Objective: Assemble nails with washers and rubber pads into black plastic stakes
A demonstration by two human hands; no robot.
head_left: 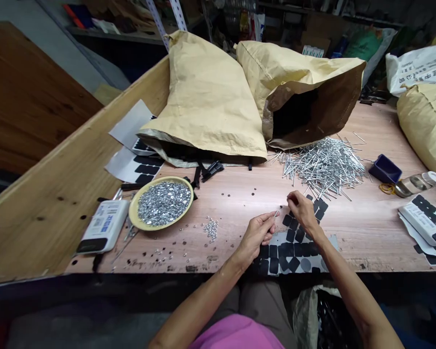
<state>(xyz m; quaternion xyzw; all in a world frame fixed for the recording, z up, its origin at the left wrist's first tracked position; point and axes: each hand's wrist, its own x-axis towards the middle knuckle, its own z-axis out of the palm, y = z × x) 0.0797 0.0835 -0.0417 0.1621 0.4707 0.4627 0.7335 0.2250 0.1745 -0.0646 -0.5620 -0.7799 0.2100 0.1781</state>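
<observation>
Left hand (256, 235) pinched on thin metal pin (276, 212), right hand (302, 209) just beside, fingertips drawn together — both over black-pad sheet (294, 253) at near edge of table (240, 194), pin heap (323, 167) behind.

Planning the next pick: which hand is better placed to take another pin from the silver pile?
Right, probably. The right hand lies just below the pin pile; the left hand pinches a pin and sits farther from it, toward the yellow dish.

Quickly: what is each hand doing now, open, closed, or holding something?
Left hand: closed, pinching a thin metal pin.
Right hand: pinched shut; what it holds, if anything, cannot be told.
</observation>
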